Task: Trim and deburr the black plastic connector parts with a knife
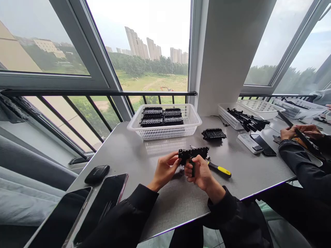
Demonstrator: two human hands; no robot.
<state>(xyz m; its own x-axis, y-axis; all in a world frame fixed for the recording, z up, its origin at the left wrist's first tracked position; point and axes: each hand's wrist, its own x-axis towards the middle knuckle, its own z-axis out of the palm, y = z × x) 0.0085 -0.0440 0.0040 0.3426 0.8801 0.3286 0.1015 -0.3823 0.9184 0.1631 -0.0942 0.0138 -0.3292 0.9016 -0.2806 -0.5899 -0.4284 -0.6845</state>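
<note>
Left hand (165, 169) pinches a toothed black panel (198, 152) inside the table's (134, 151) near edge. Right hand (203, 175) clasps, apparently, a dark handle (192, 168).

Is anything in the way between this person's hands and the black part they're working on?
Nothing visible blocks the left hand: it holds the left end of the black part directly. The right hand, at the near side, grips a small dark object; whether that touches the part is unclear.
</note>
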